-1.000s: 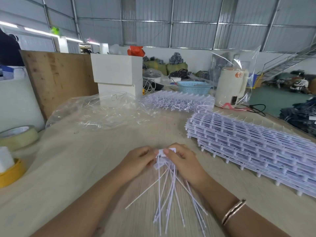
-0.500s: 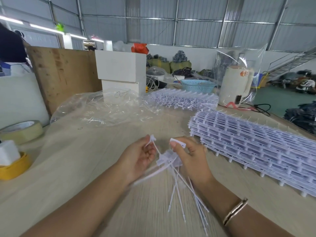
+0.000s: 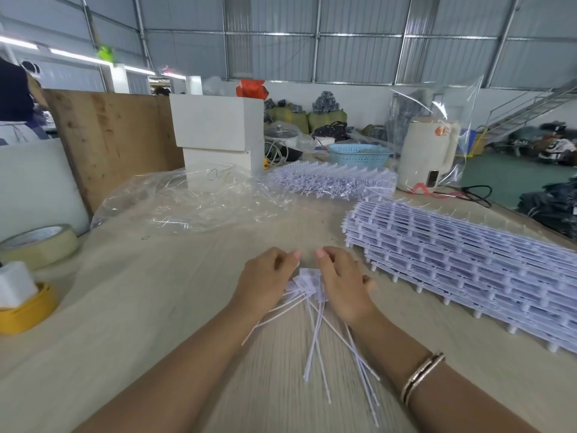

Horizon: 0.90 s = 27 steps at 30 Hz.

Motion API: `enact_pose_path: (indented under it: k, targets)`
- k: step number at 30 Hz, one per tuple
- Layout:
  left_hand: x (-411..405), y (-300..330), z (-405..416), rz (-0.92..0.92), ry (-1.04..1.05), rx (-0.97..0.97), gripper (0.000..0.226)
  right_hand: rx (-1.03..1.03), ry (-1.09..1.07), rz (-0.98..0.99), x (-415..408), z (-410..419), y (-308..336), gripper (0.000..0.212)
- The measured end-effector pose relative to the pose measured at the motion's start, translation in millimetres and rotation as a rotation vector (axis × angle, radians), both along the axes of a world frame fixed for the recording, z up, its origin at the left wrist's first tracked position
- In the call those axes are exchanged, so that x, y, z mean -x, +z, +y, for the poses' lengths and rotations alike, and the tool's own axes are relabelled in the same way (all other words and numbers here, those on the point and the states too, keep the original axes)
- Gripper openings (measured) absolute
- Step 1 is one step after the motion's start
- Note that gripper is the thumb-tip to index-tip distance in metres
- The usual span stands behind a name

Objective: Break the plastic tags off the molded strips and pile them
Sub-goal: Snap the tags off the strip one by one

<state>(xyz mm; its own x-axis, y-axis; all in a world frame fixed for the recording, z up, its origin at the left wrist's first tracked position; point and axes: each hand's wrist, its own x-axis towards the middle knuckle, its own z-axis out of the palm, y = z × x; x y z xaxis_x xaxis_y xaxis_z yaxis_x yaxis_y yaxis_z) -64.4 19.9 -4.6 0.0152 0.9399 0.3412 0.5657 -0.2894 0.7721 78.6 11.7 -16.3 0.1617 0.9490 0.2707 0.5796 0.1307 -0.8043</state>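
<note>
On the surface (image 3: 156, 307): pale wood, with both hands near the middle.
Left hand (image 3: 265, 282): fingers curled down over the left side of the tags. It touches them, but I cannot tell if it grips them.
Right hand (image 3: 342, 282): fingers curled down over the right side of the tags. I cannot tell if it grips them. A bracelet (image 3: 421, 378) is on this wrist.
Tags (image 3: 307, 281): small white squares bunched between the two hands. Their long thin tails fan out toward the person and lie on the surface.
Strips (image 3: 468, 264): a big stack of white molded strips, to the right of the hands and well apart from them.
More strips (image 3: 331, 181): a second pile farther back, near a blue basket (image 3: 359, 154).
Bag (image 3: 193, 198): clear plastic, crumpled, behind the hands on the left.
Tape (image 3: 39, 245): a roll at the left edge. A yellow roll (image 3: 28, 310) sits closer, with a white block on it.
Boxes (image 3: 218, 132): two white ones stacked at the back, beside a brown board (image 3: 109, 142).
Kettle (image 3: 427, 157): cream, at the back right.
</note>
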Motion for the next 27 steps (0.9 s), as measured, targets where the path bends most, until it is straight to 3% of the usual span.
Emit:
enact_pose_path:
  k: [2,5,8,11,15,17,19,21,27]
  targets:
    - [4.9,1.2,-4.1,0.148,-0.003,-0.061,0.036,-0.041,-0.014,0.005,-4.2,-3.8,2.2,0.040]
    - [19.0,4.2,-10.8,0.330,0.070,-0.042,0.040,-0.076,-0.096,-0.187,-19.2,-11.6,12.9,0.026]
    - [21.9,7.4,-17.9,0.602,0.077,0.108,0.051,0.198,-0.078,-0.397,-42.2,-21.9,32.6,0.035]
    - [13.4,10.0,-25.8,0.646,0.009,0.193,0.053,0.440,0.048,-0.554,-49.5,-34.3,40.0,0.035]
    - [1.5,6.6,-34.9,0.624,-0.065,0.158,0.051,0.476,0.286,-0.308,-15.9,-44.5,37.6,0.028]
    - [2.7,6.8,-36.0,0.615,-0.126,0.154,0.043,0.418,0.359,-0.297,-2.7,-44.4,33.6,0.020]
    - [8.9,8.9,-36.1,0.593,-0.231,0.178,0.028,0.357,0.355,-0.215,-0.9,-41.6,26.0,0.021]
    - [14.5,9.0,-34.6,0.660,-0.279,0.167,0.032,0.329,0.307,-0.041,-4.7,-39.1,20.0,0.029]
    - [19.0,2.0,-24.5,0.844,-0.140,0.024,0.026,0.107,0.166,0.180,-14.9,-32.9,13.8,0.045]
